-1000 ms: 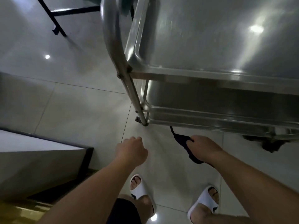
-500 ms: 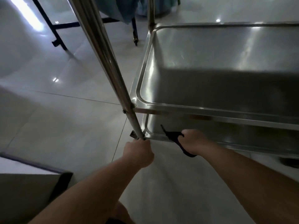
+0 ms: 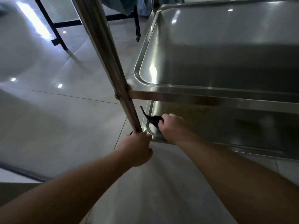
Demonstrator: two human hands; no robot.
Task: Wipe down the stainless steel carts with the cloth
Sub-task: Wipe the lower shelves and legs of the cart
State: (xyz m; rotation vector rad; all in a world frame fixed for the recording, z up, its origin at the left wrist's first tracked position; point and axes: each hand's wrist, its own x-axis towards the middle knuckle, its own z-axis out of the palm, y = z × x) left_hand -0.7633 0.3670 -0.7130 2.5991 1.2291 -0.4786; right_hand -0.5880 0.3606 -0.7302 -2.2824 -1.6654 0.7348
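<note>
Cart [image 3: 210, 97] is stainless steel, brushed, semi-glossy, with light streaks and bright glints on the middle shelf [image 3: 218, 50]; its rolled rim is smooth. Upright post [image 3: 103, 50] is a polished metal tube with a round fastener at the joint. Lower shelf [image 3: 226, 126] is the same steel, duller in shadow. Cloth [image 3: 154, 121] is dark purple fabric, matt, soft, bunched. Floor [image 3: 56, 118] is glossy pale tile, mirror-like reflections, thin grout lines. Black frame [image 3: 53, 26] behind looks like matt painted metal.

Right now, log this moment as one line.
left hand: grips cart's steel corner post | right hand: holds dark purple cloth on lower steel shelf corner | stage: wiping
</note>
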